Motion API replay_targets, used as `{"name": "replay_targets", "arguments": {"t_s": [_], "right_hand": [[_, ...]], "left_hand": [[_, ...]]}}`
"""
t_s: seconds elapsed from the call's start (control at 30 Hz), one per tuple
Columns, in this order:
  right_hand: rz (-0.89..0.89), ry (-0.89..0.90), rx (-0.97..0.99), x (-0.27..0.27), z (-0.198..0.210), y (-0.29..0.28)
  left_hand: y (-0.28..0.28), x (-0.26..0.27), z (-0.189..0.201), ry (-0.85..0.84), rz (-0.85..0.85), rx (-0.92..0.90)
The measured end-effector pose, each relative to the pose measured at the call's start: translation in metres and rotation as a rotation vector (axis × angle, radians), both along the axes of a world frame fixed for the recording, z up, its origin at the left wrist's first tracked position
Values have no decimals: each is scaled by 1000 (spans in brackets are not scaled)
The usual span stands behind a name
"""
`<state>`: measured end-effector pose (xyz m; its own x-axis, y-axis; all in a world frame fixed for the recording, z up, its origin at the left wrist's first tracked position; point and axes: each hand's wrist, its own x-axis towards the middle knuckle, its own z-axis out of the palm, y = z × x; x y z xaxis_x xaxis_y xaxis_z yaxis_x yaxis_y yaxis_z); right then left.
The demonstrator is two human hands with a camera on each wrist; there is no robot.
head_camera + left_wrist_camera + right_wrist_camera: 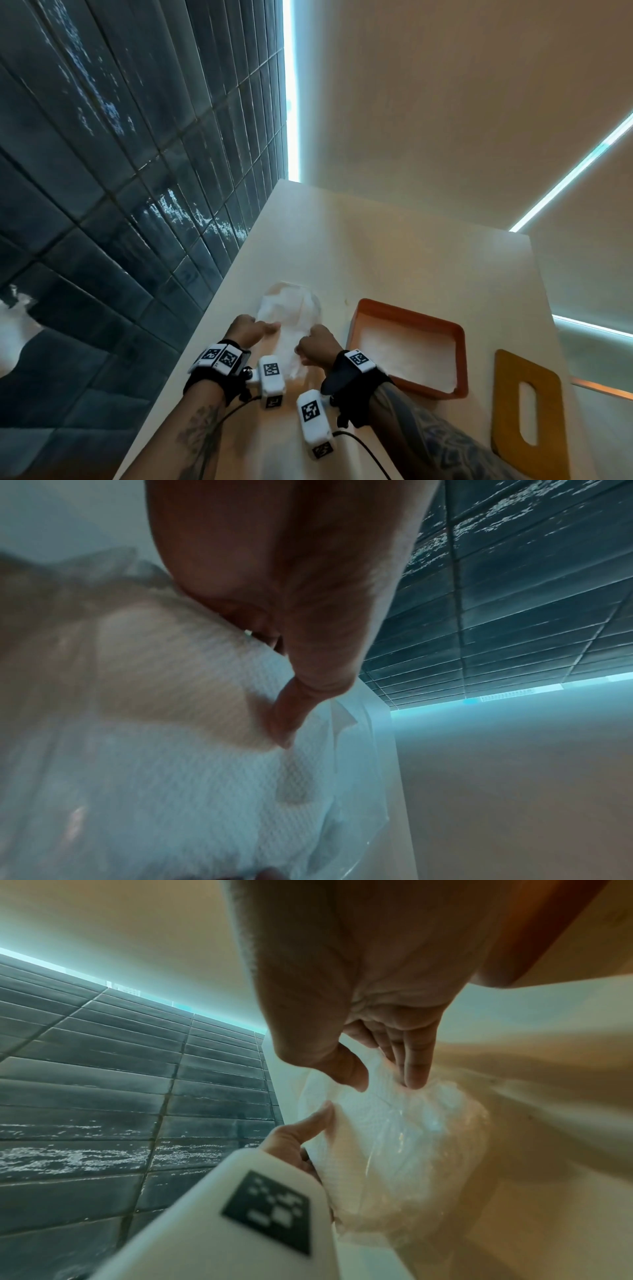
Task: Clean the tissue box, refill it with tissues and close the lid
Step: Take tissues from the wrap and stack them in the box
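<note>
From the head view, our left hand and right hand both pinch a clear plastic pack of white tissues on the pale countertop. The open orange rectangular tissue box sits just right of it, its flat wooden lid with a slot further right.

At the left wrist, our fingers curl onto the embossed tissues, gripping the wrap.

At the right wrist, thumb and fingertips nip the film. We should pull the film apart gently, keeping the stack square for the box.
</note>
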<state>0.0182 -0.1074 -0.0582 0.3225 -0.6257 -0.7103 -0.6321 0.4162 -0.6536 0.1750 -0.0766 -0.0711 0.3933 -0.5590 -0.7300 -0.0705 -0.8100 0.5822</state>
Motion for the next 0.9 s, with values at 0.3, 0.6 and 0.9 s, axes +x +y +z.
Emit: {"name": "replay_targets", "arguments": {"t_s": [0.3, 0.6, 0.9], "right_hand": [[100, 122, -127, -8, 3, 8], [200, 167, -199, -17, -1, 12], [327, 206, -241, -10, -11, 23]], "left_hand": [[8, 1, 0, 80, -16, 58], [23, -1, 8, 286, 121, 67], [19, -24, 16, -373, 42, -34]]}}
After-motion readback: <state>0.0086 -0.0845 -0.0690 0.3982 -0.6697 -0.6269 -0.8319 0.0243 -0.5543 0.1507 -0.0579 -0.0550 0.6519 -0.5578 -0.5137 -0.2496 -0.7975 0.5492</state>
